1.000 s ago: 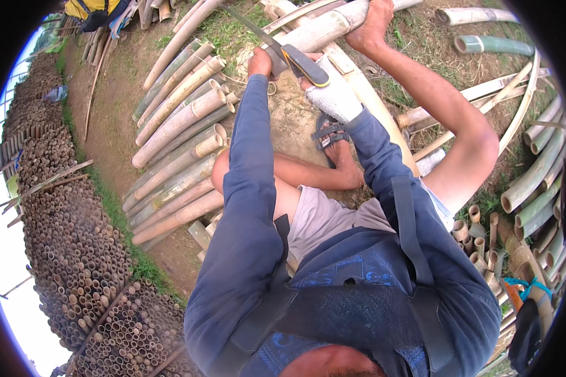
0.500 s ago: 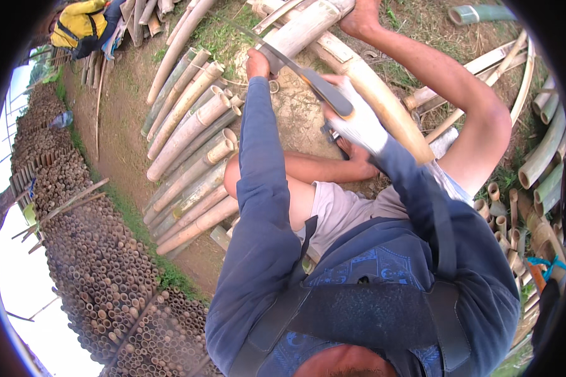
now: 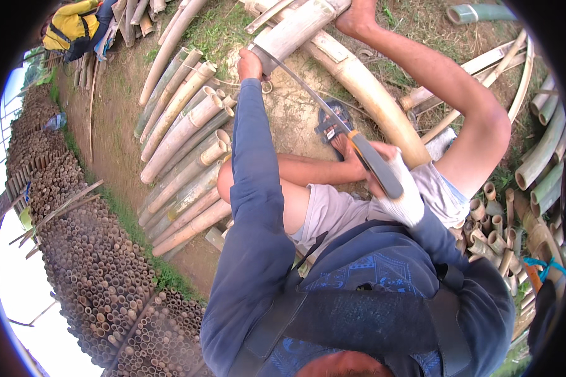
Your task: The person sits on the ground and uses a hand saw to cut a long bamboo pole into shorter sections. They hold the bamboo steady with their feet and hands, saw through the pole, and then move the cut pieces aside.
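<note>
I sit on the ground with a thick pale bamboo pole (image 3: 358, 78) lying across in front of me. My left hand (image 3: 250, 64) is bare and grips the near end of a bamboo piece (image 3: 295, 28) at the top. My right hand (image 3: 399, 191), in a white glove, is shut on the dark handle of a handsaw (image 3: 333, 125). The saw's thin blade runs up and left toward the left hand. My right foot (image 3: 357, 19) rests on the bamboo at the top; my left foot wears a sandal (image 3: 333, 125) under the blade.
Several cut bamboo poles (image 3: 182, 144) lie side by side at the left. A stack of short bamboo tubes (image 3: 82, 264) fills the lower left. Short cut rings (image 3: 490, 226) and more poles (image 3: 541, 151) lie at the right. A person in yellow (image 3: 72, 28) crouches at the top left.
My right hand has pulled the saw back toward my body, so the handle is lower and nearer my lap. The left hand stays on the bamboo end.
</note>
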Demonstrator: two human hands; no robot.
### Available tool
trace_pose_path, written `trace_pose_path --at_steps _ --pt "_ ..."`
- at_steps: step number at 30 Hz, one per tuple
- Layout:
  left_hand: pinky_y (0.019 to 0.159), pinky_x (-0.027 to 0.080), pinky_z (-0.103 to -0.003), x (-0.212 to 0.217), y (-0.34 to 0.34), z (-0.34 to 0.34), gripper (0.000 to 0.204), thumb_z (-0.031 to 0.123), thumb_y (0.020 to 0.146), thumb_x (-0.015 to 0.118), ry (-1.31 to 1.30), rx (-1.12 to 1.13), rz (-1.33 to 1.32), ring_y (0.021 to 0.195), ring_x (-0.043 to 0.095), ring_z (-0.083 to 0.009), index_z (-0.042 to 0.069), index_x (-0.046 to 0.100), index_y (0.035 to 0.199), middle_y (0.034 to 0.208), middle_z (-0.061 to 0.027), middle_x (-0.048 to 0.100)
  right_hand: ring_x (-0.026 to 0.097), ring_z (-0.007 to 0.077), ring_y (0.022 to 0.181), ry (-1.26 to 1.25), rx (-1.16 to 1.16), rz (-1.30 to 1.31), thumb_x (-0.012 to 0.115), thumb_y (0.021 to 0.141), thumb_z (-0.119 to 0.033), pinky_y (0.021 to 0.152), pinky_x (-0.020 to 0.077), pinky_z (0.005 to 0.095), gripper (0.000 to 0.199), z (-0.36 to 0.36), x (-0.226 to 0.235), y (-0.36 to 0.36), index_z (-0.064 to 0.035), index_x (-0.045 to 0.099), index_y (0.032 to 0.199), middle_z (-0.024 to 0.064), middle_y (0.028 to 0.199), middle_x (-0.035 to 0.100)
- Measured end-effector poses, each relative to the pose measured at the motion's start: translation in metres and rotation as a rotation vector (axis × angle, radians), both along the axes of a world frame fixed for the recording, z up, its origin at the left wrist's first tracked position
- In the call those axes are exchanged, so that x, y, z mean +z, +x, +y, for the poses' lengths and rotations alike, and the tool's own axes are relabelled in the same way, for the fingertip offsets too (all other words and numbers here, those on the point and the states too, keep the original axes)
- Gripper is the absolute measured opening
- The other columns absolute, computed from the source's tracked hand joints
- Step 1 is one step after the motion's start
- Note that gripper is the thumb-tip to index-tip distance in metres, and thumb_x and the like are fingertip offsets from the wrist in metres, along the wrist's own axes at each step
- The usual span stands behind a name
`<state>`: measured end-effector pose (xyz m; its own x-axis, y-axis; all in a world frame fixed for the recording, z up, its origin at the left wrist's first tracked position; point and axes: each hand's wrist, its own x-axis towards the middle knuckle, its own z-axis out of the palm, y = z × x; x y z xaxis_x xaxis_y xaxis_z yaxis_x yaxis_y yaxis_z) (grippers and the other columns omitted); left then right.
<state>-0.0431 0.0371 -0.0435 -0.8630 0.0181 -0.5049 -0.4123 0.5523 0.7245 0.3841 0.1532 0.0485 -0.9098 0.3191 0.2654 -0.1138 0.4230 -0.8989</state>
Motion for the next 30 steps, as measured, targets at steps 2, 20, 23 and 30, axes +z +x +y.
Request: trace_pose_path --at_steps 2,20,23,30 --pt "0.053 0.062 -0.044 0.003 0.002 0.001 0.079 0.054 0.107 0.016 0.011 0.001 0.010 0.081 0.074 -0.0340 -0.008 0.060 0.129 0.110 -0.0247 0.071 0.064 0.0197 0.103 -0.265 -0.017 -0.168 0.064 0.091 0.000 0.093 0.0512 0.0326 0.053 -0.005 -0.004 -0.099 -0.0057 0.052 0.142 0.0148 0.122 0.062" --pt "0.057 0.066 -0.046 0.001 0.001 0.000 0.078 0.043 0.105 0.019 -0.033 -0.008 0.050 0.081 0.076 -0.0405 -0.019 0.060 0.128 0.118 -0.0308 0.070 0.067 0.0219 0.101 -0.262 0.000 -0.133 0.064 0.090 -0.001 0.090 0.0533 0.0348 0.052 -0.009 -0.021 -0.123 -0.0066 0.051 0.141 0.0143 0.115 0.064" --pt "0.059 0.066 -0.045 0.009 0.004 0.003 0.078 0.043 0.105 0.020 -0.063 0.017 0.122 0.070 0.075 -0.0400 -0.021 0.060 0.126 0.113 -0.0332 0.070 0.063 0.0207 0.081 -0.169 -0.003 0.244 0.069 0.092 -0.009 0.078 0.0536 0.0344 0.051 -0.008 -0.051 -0.212 -0.0079 0.052 0.140 0.0098 0.094 0.063" --pt "0.054 0.066 -0.043 0.004 0.001 0.001 0.080 0.045 0.105 0.020 0.001 -0.032 0.034 0.076 0.076 -0.0389 -0.022 0.058 0.127 0.113 -0.0337 0.070 0.063 0.0204 0.106 -0.195 -0.027 -0.024 0.064 0.091 0.002 0.097 0.0508 0.0334 0.049 -0.002 -0.023 -0.007 -0.0021 0.056 0.139 0.0112 0.117 0.062"
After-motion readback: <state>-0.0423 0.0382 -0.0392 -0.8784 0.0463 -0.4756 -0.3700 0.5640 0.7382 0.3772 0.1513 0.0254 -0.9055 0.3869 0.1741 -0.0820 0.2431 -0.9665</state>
